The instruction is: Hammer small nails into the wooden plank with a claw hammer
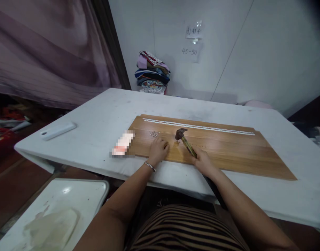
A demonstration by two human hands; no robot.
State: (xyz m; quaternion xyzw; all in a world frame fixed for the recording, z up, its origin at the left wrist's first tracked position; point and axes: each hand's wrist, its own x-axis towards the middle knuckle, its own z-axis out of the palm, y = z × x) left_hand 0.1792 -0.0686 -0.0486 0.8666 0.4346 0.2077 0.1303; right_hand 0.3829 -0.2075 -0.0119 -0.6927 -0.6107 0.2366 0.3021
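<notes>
Wooden board [240,151]: lying on white table [92,120].
Right hand [202,161]: grasping claw hammer [185,141].
Left hand [158,150]: resting near loose nails [154,134], hiding its grip.
Dark dots [202,146]: probably marking finished nailing.
Loose nails: seemingly awaiting driving.

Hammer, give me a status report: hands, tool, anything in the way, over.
Right hand gripping hammer, head above board. Left hand at board, grip unclear. Loose nails just beyond it, possibly in the way.

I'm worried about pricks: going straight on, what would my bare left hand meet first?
Your left hand would probably meet the small, loose pile of thin silver metal nails first, though depth is unclear.
</notes>
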